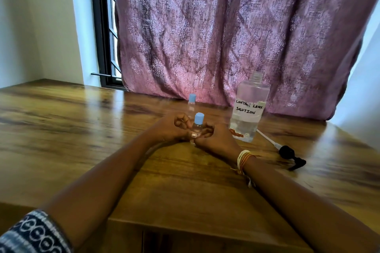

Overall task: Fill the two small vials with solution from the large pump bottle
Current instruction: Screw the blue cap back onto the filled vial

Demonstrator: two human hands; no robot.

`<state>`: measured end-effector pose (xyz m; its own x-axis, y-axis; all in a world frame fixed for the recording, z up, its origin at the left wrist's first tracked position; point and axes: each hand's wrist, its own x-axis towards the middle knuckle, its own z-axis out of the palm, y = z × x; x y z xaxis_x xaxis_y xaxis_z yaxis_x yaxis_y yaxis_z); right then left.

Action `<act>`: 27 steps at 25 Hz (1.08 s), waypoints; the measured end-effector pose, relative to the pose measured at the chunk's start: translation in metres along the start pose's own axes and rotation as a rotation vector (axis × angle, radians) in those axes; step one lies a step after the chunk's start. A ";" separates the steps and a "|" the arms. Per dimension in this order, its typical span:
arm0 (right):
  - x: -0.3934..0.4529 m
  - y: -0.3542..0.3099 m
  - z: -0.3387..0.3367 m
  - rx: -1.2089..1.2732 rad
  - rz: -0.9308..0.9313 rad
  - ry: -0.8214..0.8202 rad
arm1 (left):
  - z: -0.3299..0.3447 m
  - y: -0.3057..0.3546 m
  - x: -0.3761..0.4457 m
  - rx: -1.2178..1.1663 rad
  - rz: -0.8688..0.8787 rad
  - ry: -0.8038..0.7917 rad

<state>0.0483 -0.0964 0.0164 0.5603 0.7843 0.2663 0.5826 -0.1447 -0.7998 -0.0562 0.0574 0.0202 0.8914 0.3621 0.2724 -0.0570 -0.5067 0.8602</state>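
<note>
bench: brown wood-grain bench [82,121], carries everything; I see purple patterned curtain [226,26] hanging behind, dark window frame [102,26] at far left.
left sleeve: blue-and-white patterned cuff [35,234] at bottom-left corner, forearm bare beyond it.
left hand: my left hand [168,129] rests low on the bench, fingers curled round the near vial's left side, thumb pressed at its base. I read it as closed on the vial to steady it.
far vial: small clear plastic vial with a light blue cap [192,104], upright, just behind the hands, capped. Set back out of the way, I'd guess. Fill level not readable.
near vial: second small clear vial with light blue cap [198,124], upright between both hands, cap on, base on or near the bench. Looks to hold clear liquid, not sure how much.
right hand: my right hand [213,137] curled against the vial's right side, fingertips touching it low down; clamped on it together with the left. Thread bands [243,159] on the wrist.
large bottle: big clear plastic bottle with handwritten white label "CONTACT LENS SOLUTION" [247,111], upright just right of the hands, neck open, roughly a third full. Pump is off, so pouring looks like the method.
pump: black pump head with white dip tube [287,154], lying flat on the bench, right of the bottle.
step guess: both vials capped, so near the end or about to uncap; can't say which.
</note>
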 end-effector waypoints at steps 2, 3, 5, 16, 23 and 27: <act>0.014 0.003 -0.002 -0.053 0.023 0.079 | 0.000 -0.004 0.002 0.004 -0.025 0.055; 0.022 0.005 -0.004 -0.085 0.037 0.107 | 0.000 -0.006 0.003 -0.009 -0.041 0.083; 0.039 0.009 -0.006 -0.101 0.093 0.138 | -0.002 -0.010 0.004 -0.018 -0.060 0.115; 0.048 0.018 0.019 -0.265 0.120 0.241 | -0.009 -0.010 0.001 0.026 -0.112 0.210; 0.051 -0.021 0.065 -0.046 0.194 0.154 | -0.016 -0.011 0.001 0.060 -0.201 0.456; 0.114 -0.016 0.083 0.208 0.401 0.273 | -0.026 -0.018 0.005 0.010 -0.263 0.588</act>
<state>0.0543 0.0452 0.0151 0.8643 0.5022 0.0261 0.1777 -0.2564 -0.9501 -0.0618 0.0884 0.0174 0.4796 0.8423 0.2458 0.1365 -0.3483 0.9274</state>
